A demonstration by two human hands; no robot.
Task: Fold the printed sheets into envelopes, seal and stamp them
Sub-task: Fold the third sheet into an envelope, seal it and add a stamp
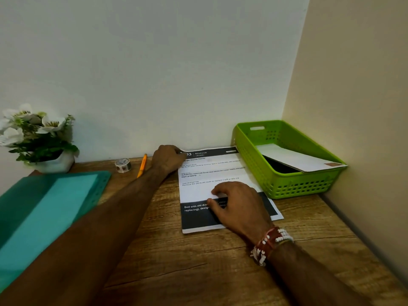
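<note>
Steadying a black-and-white printed paper sheet (pixel 196 191) on the wooden worktop (pixel 198 261), apparently before its first fold

Lying flat and unfolded near the back wall, the sheet sits just beside the green perforated plastic basket (pixel 309 186), which already holds a folded white paper (pixel 293 160). The left hand (pixel 170 159) covers the far left corner; its fingers are hidden, so whether it pinches or presses cannot be told. The right hand (pixel 238 204) rests on the sheet's middle, fingers loosely bent, tips pressing down, gripping nothing. Likely faults: if the right hand eases off while the corner is lifted, the sheet may slide on the wood and crease askew, leaving unmatched edges; the far edge, close to the wall, may buckle; the small roll of patterned tape (pixel 123 164) lies well apart to the left, and reaching for it could disturb an unpressed fold
</note>
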